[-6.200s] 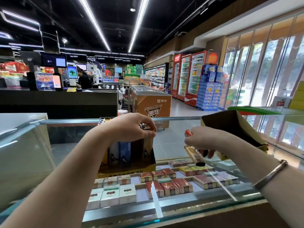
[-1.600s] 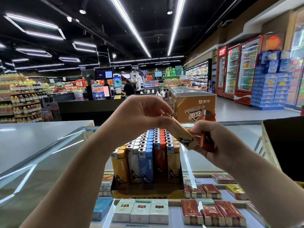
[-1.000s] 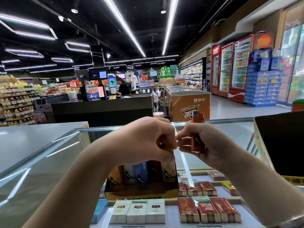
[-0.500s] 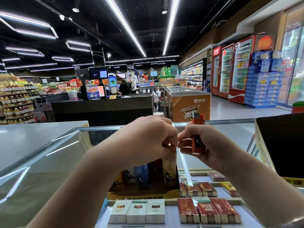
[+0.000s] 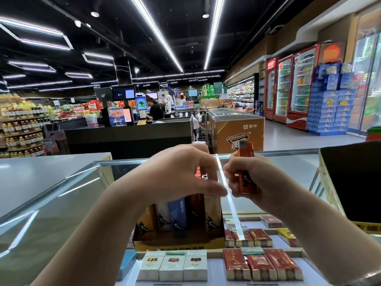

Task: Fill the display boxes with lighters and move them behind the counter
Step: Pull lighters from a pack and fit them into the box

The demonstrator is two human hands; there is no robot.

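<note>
on the glass counter (image 5: 61, 205) stands a display box (image 5: 179, 243) packed with upright lighters (image 5: 179, 215). the left hand (image 5: 181, 174) curls over their tops, fingers pinched on the rightmost one. the right hand (image 5: 253, 178), just beside it, grips an orange lighter (image 5: 246, 168) upright.

I am working with both forearms bare, no sleeves showing. My left hand (image 5: 181, 174) is wearing nothing. Below my right hand (image 5: 257, 182), a metal bangle (image 5: 369, 278) is circling the wrist.
</note>
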